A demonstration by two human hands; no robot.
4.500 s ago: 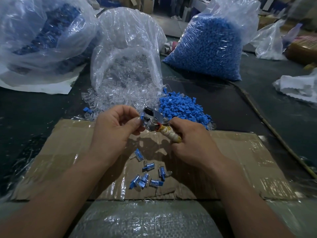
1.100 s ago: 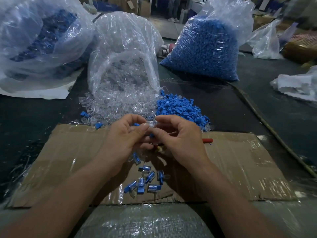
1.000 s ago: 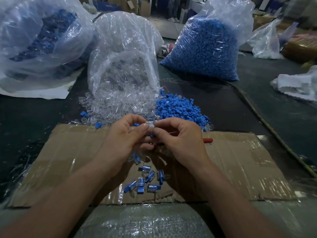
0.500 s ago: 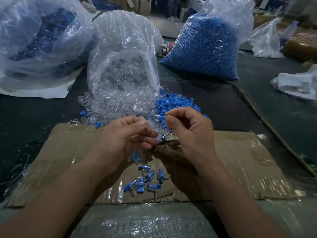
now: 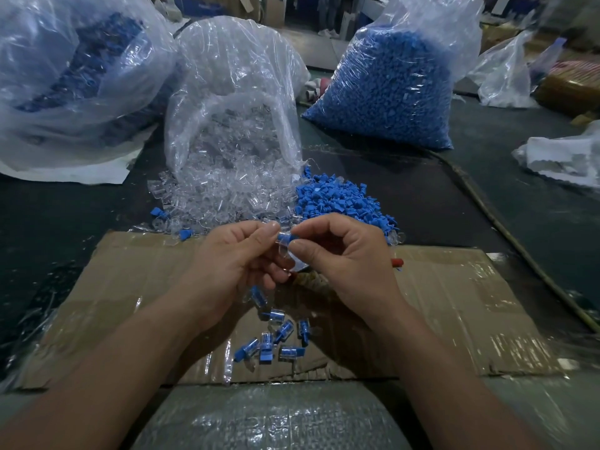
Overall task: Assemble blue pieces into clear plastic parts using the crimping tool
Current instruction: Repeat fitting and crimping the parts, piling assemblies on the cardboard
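Step in hand: judged as seating a blue piece (image 5: 290, 237) into a clear plastic part (image 5: 283, 244), by fingers, before any crimp.
Key relation: blue piece to the right of the clear plastic part, the two touching at the centre gap between the hands; shared long axis roughly level, left to right.
Left hand (image 5: 233, 264): pinched narrow on the clear plastic part, thumb and forefinger closed on it.
Right hand (image 5: 341, 258): pinched narrow on the blue piece, other fingers curled in.
Nearer hand: both equally on the pair; push direction judged right to left, from the right hand.
Crimping tool (image 5: 396, 262): only a red handle tip showing past the right hand on the cardboard (image 5: 454, 303); rest hidden, apparently lying under the right hand; held or not, cannot tell.
Pair in the hands: one blue piece, one clear part.
Finished pieces (image 5: 276, 339): about eight, lying on the cardboard just below the hands; exact count unsure where they overlap.
Loose blue pile (image 5: 337, 196): one heap, beyond the right hand, too many to count.
Loose clear pile (image 5: 220, 190): one heap spilling from one open clear bag (image 5: 233, 76), beyond the left hand.
Blue stock bag (image 5: 389, 76): one, far right.
Further bag (image 5: 65, 66): one, far left, bluish contents, blurred.
Stray blue pieces: two by the cardboard's far edge, near the clear pile.
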